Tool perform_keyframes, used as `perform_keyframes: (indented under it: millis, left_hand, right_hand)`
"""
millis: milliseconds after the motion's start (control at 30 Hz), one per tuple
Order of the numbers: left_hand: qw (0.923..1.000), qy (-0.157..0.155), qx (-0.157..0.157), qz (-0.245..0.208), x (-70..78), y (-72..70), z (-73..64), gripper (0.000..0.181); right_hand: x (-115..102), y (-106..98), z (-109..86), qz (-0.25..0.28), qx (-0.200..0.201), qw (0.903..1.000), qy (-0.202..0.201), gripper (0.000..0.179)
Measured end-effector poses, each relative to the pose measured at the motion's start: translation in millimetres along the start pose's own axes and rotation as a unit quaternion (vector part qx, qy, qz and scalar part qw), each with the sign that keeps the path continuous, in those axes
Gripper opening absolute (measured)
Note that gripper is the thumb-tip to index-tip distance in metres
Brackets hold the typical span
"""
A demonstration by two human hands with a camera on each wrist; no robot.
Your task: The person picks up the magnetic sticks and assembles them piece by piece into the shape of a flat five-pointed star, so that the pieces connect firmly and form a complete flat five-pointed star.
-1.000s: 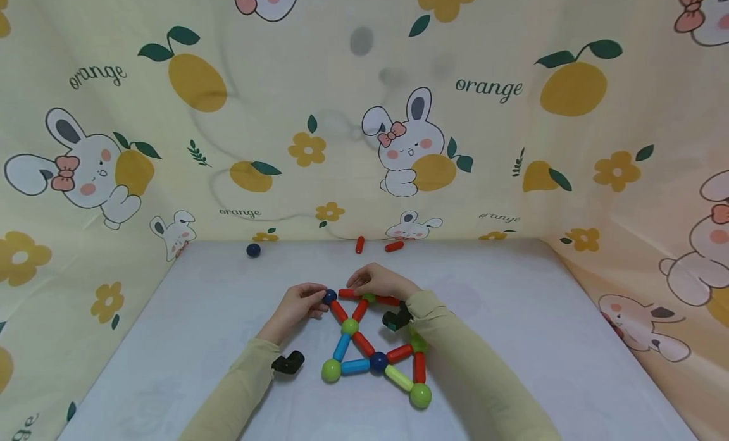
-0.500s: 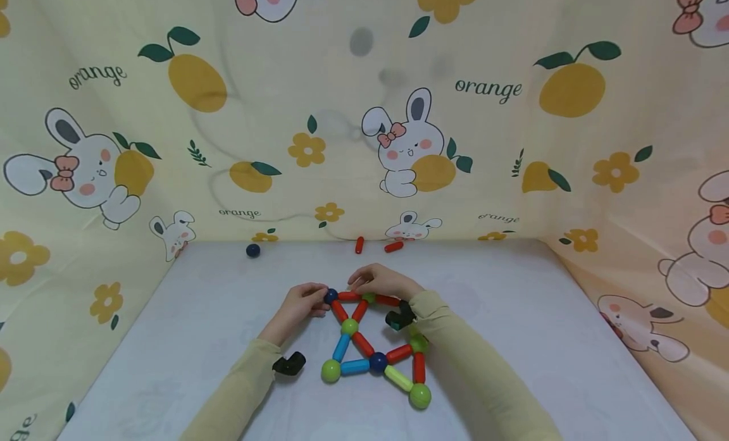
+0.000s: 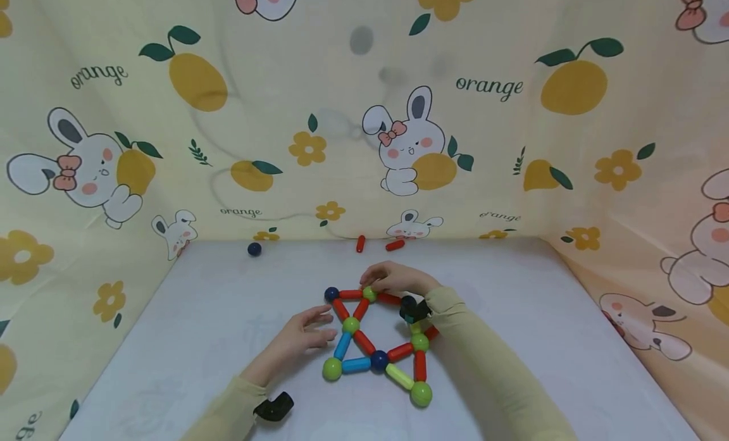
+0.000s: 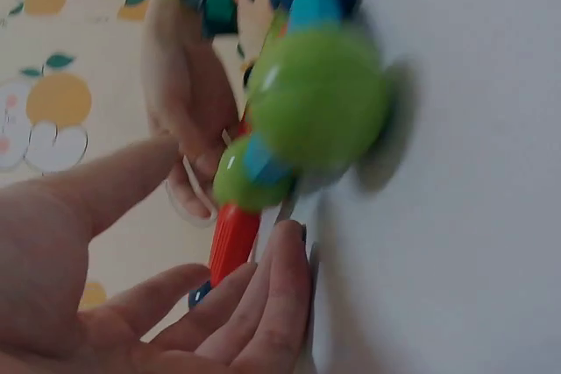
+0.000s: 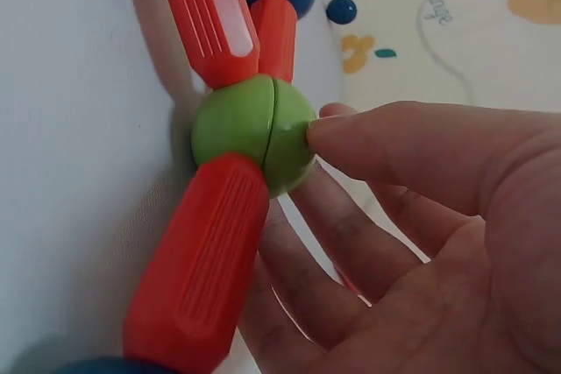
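Observation:
A flat frame of magnetic rods and balls lies on the white table. At its far edge my right hand (image 3: 401, 278) pinches a green ball (image 5: 254, 133), thumb on its near side and fingers behind. Red rods (image 5: 202, 260) stick out from that ball; one red rod (image 3: 350, 294) runs left to a dark blue ball (image 3: 331, 294). My left hand (image 3: 299, 336) is left of the frame with fingers spread, holding nothing. In the left wrist view, a big green ball (image 4: 317, 98) with blue rods stands beyond its fingers. The right wrist hides part of the frame's right side.
Two loose red rods, one upright-lying rod (image 3: 361, 243) and one slanted rod (image 3: 395, 245), lie at the table's back edge. A loose dark blue ball (image 3: 254, 249) sits at the back left. A printed cloth (image 3: 285, 112) rises behind and along the sides.
The red rod has closed up against the dark blue corner ball. My left hand has let go of that ball and drawn back toward me; my right hand has shifted right onto the green ball.

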State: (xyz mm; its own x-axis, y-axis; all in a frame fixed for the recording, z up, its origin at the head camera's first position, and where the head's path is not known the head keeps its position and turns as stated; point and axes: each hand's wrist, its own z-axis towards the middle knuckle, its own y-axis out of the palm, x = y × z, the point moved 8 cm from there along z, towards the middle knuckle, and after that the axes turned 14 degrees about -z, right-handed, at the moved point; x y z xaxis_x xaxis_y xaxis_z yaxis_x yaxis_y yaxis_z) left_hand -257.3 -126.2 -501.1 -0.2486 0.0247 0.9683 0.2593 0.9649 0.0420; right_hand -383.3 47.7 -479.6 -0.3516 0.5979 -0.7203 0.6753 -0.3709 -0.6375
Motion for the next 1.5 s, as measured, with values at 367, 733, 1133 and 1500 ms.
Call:
perform_keyframes:
  millis: [367,733,1133,1500]
  left_hand:
    - [0.9939,0.066,-0.041,0.078,-4.7,30.0,-25.8,0.077]
    - [0.9911,0.095,0.032,0.087,3.7,-13.2,-18.6,0.053]
    - [0.9765,0.108,0.115,0.147,17.2,-71.5,16.1,0.036]
    - [0.9775,0.108,0.102,0.15,20.1,-92.0,39.4,0.035]
  right_hand:
    - [8.7,-1.3,-3.4,0.012,-0.001,0.9999,0.006,0.028]
    - [19.9,-5.9,-10.7,-0.01,0.042,0.9986,0.031,0.025]
    - [21.7,-2.8,-30.9,-0.002,0.057,0.9977,0.038,0.022]
    - [31.0,-25.4,-40.4,-0.022,0.085,0.9957,0.031,0.028]
